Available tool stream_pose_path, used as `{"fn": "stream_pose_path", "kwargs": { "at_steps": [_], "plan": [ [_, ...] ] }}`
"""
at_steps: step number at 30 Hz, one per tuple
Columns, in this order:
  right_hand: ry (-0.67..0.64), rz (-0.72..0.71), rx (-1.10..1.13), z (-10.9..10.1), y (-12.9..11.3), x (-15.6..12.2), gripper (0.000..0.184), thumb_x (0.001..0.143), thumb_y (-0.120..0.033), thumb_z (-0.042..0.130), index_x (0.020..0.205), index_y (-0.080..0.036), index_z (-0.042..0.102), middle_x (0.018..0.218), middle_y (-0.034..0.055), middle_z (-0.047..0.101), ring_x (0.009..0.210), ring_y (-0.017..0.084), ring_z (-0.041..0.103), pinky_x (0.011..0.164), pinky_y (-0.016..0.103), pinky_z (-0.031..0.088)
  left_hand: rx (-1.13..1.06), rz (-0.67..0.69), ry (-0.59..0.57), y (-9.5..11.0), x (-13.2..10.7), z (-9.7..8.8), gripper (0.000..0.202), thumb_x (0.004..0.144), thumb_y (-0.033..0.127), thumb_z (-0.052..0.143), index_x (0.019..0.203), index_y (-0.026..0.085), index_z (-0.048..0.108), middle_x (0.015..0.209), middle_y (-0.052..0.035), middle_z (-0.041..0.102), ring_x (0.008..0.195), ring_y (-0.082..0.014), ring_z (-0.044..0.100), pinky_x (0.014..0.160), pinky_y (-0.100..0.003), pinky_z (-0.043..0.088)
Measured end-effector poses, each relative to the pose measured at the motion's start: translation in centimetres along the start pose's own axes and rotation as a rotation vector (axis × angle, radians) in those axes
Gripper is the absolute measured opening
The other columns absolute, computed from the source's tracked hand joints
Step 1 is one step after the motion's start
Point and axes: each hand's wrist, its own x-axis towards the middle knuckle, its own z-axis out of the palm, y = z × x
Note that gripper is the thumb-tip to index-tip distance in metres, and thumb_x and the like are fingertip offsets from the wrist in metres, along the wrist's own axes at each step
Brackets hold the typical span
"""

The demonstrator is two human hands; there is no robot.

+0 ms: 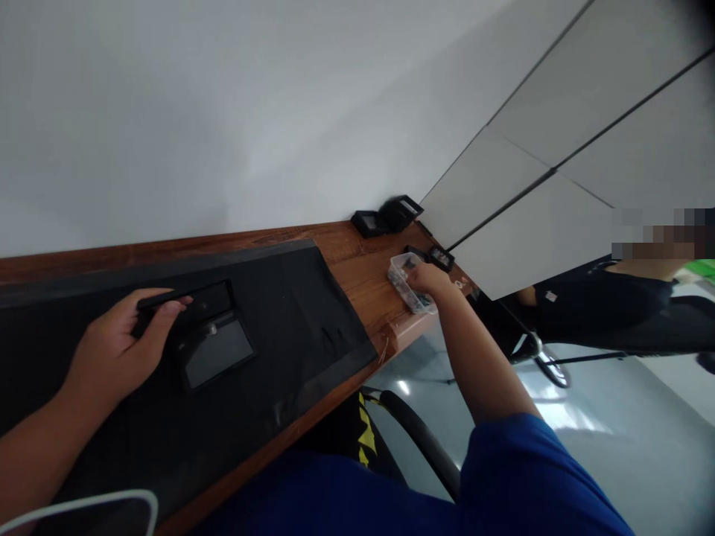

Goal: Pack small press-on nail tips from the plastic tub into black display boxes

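Note:
My left hand (128, 335) pinches the raised black lid (209, 301) of a flat black case between thumb and fingers. The case's lower half (220, 353), with a grey panel inside, rests on the black mat (296, 298). A small shiny bit shows near its hinge side. Over on the right, my right hand (430, 279) reaches into a clear plastic box (399, 279) of small parts. Its fingers are bent down inside the box, and whatever they may hold is hidden.
Black boxes (369, 223) stand by the wall at the table's far end, and another small dark case (441, 258) lies behind the clear box. A person in a dark shirt (603, 309) sits at the right. A chair armrest (418, 435) is below the table edge.

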Motion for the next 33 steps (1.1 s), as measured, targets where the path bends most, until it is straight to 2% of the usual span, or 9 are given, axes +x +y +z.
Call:
{"fn": "stream_pose_path", "kwargs": {
  "at_steps": [5, 12, 17, 22, 24, 26, 27, 29, 33],
  "plan": [
    [0.063, 0.020, 0.078, -0.5, 0.4, -0.7, 0.016, 0.091, -0.024, 0.074, 0.098, -0.019, 0.087, 0.110, 0.0151, 0.086, 0.104, 0.030, 0.079, 0.083, 0.031, 0.055, -0.085, -0.044, 0.007, 0.0, 0.0, 0.3, 0.038, 0.098, 0.055, 0.064, 0.113, 0.024, 0.078, 0.108, -0.0034, 0.087, 0.105, -0.0286, 0.083, 0.101, -0.044, 0.066],
    [0.230, -0.090, 0.298, -3.3, 2.0, -2.9, 0.028, 0.095, -0.042, 0.074, 0.101, -0.020, 0.089, 0.094, 0.0074, 0.085, 0.085, 0.022, 0.076, 0.073, 0.029, 0.052, -0.069, -0.017, -0.007, 0.3, 0.0, 0.2, 0.039, 0.097, 0.058, 0.061, 0.108, 0.025, 0.079, 0.108, -0.0046, 0.087, 0.106, -0.0301, 0.082, 0.102, -0.047, 0.066],
    [0.331, -0.258, 0.845, -4.7, 1.2, -5.5, 0.040, 0.078, -0.054, 0.087, 0.092, -0.017, 0.087, 0.087, 0.0091, 0.083, 0.075, 0.019, 0.070, 0.069, 0.032, 0.053, -0.024, 0.068, 0.033, 0.4, 0.1, 0.0, 0.033, 0.100, 0.052, 0.066, 0.120, 0.026, 0.076, 0.119, -0.0042, 0.083, 0.113, -0.0310, 0.079, 0.106, -0.050, 0.064],
    [0.183, -0.530, 1.392, -4.7, -5.7, -8.8, 0.044, 0.063, -0.054, 0.102, 0.079, -0.019, 0.081, 0.087, 0.0059, 0.082, 0.066, 0.011, 0.064, 0.061, 0.026, 0.053, -0.062, 0.422, 0.250, 0.3, 0.4, -0.3, 0.093, 0.086, 0.039, 0.088, 0.165, 0.024, 0.043, 0.171, -0.0192, 0.050, 0.143, -0.0452, 0.063, 0.112, -0.062, 0.060],
    [0.058, -0.664, 1.559, -4.1, -9.8, -10.3, 0.045, 0.063, -0.056, 0.104, 0.076, -0.021, 0.079, 0.079, 0.0021, 0.079, 0.063, 0.010, 0.064, 0.058, 0.024, 0.053, 0.038, 0.616, 0.324, 0.7, 0.3, -0.5, 0.113, 0.081, 0.033, 0.094, 0.173, 0.029, 0.028, 0.178, -0.0166, 0.040, 0.154, -0.0456, 0.052, 0.122, -0.065, 0.053],
    [-0.091, -0.821, 1.730, -3.2, -13.9, -12.0, 0.044, 0.069, -0.057, 0.102, 0.076, -0.022, 0.077, 0.074, 0.0000, 0.077, 0.058, 0.010, 0.062, 0.053, 0.023, 0.052, 0.080, 0.850, 0.494, 1.5, -0.2, -0.7, 0.121, 0.073, 0.037, 0.101, 0.172, 0.026, 0.033, 0.173, -0.0152, 0.046, 0.154, -0.0449, 0.051, 0.122, -0.065, 0.053],
    [-0.176, -0.901, 1.804, -2.7, -15.8, -12.8, 0.042, 0.072, -0.056, 0.102, 0.076, -0.023, 0.076, 0.074, -0.0006, 0.076, 0.055, 0.010, 0.061, 0.050, 0.022, 0.050, 0.132, 0.893, 0.483, 2.0, -0.6, -0.7, 0.124, 0.072, 0.037, 0.103, 0.172, 0.024, 0.031, 0.174, -0.0159, 0.045, 0.152, -0.0422, 0.053, 0.121, -0.062, 0.054],
    [-0.343, -1.003, 1.901, -1.7, -19.1, -14.3, 0.036, 0.078, -0.050, 0.100, 0.079, -0.023, 0.076, 0.076, -0.0007, 0.076, 0.055, 0.010, 0.061, 0.048, 0.022, 0.049, 0.141, 0.978, 0.521, 3.0, -1.6, -0.7, 0.110, 0.070, 0.049, 0.105, 0.159, 0.023, 0.046, 0.170, -0.0148, 0.050, 0.146, -0.0379, 0.059, 0.118, -0.059, 0.056],
    [-0.613, -1.036, 1.938, -0.4, -23.8, -16.3, 0.034, 0.080, -0.047, 0.099, 0.081, -0.022, 0.076, 0.078, -0.0015, 0.073, 0.057, 0.009, 0.061, 0.050, 0.023, 0.049, 0.174, 0.955, 0.435, 4.6, -3.3, -0.7, 0.040, 0.092, 0.053, 0.090, 0.116, 0.032, 0.066, 0.141, -0.0003, 0.072, 0.137, -0.0245, 0.064, 0.121, -0.052, 0.051]
  ]
}}
